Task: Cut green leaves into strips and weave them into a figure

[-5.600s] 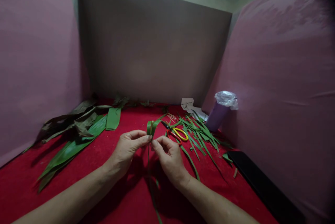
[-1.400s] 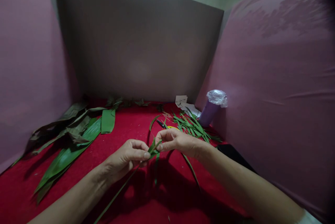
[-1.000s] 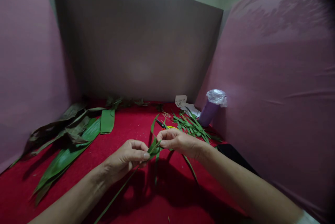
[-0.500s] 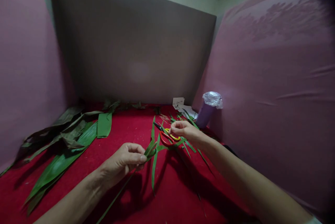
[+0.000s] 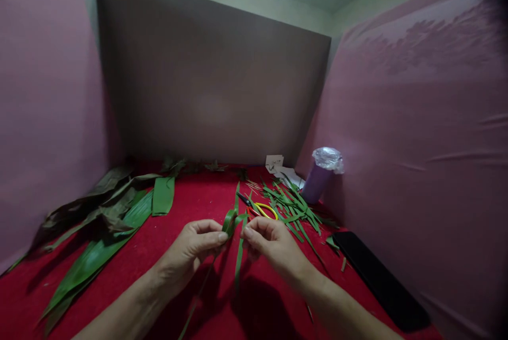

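Note:
My left hand (image 5: 198, 247) is closed, pinching a green leaf strip (image 5: 229, 222) bent into a small loop between thumb and fingers. A thin green stem (image 5: 194, 305) trails below that hand toward the front. My right hand (image 5: 270, 242) is close beside it, thumb and fingertips pinched at the free end of the strip. Another narrow leaf strip (image 5: 239, 263) runs lengthwise between the hands, over the red cloth. Just beyond my right hand lie scissors (image 5: 265, 209) with red and yellow handles, the red one partly hidden by my fingers.
Cut leaf strips (image 5: 296, 205) are heaped at the right, near a purple cup (image 5: 316, 184) covered in clear plastic. A black phone-like slab (image 5: 381, 282) lies at the right edge. Broad leaves (image 5: 95, 260) spread at the left. Thin sticks (image 5: 253, 185) and white cards (image 5: 274, 162) sit farther back.
My right hand has come down and left from above the scissors to the leaf strip by my left hand. The view has shifted slightly, showing more of the cut strips and the black slab.

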`<act>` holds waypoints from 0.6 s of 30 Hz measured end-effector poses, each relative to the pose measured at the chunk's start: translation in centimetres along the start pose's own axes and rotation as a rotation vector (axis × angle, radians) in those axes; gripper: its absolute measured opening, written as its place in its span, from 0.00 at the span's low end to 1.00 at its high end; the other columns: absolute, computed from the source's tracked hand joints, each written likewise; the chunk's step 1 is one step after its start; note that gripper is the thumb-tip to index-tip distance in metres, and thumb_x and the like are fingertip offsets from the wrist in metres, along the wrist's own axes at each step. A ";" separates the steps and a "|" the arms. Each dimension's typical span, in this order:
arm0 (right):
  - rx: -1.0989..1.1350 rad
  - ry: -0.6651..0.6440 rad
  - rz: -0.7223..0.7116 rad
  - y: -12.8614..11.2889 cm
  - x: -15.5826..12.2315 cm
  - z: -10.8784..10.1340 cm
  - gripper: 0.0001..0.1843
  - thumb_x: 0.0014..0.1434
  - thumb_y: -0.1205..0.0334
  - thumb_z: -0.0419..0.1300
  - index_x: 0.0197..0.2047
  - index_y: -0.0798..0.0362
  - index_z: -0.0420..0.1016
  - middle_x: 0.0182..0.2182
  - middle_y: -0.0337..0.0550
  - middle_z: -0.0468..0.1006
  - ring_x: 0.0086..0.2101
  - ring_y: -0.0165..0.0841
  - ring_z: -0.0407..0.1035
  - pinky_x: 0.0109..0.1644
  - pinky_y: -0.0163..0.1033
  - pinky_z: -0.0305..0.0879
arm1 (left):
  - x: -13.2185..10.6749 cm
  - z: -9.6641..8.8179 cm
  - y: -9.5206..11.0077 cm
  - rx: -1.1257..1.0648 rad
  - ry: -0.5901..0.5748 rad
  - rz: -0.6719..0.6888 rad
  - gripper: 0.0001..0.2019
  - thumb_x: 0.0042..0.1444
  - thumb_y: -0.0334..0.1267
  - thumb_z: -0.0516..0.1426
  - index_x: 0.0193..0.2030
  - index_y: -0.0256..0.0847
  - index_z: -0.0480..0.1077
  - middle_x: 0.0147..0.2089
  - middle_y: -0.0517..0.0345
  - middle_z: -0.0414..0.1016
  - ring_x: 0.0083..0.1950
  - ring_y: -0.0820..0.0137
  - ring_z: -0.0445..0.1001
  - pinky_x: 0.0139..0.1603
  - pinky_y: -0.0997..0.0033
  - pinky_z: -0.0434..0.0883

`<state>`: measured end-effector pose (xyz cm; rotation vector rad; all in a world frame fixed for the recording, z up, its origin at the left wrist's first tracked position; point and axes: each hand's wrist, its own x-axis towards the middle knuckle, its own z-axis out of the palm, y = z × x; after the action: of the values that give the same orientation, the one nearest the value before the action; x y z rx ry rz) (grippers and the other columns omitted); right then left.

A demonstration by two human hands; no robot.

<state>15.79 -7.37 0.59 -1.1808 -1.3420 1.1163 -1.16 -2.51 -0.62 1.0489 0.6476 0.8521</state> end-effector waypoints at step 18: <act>-0.106 0.084 -0.301 1.6 3.7 4.2 0.16 0.59 0.53 0.54 0.25 0.52 0.60 0.21 0.33 0.61 0.24 0.28 0.56 0.27 0.33 0.55 | 0.4 -0.5 0.1 -0.286 0.052 0.073 0.03 0.43 0.30 0.64 0.24 0.34 0.74 0.23 0.61 0.73 0.27 0.77 0.69 0.31 0.78 0.65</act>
<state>11.56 -3.68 -0.99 -1.0459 -1.4711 0.7812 -1.37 -1.86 -0.75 0.7976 0.5156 1.0062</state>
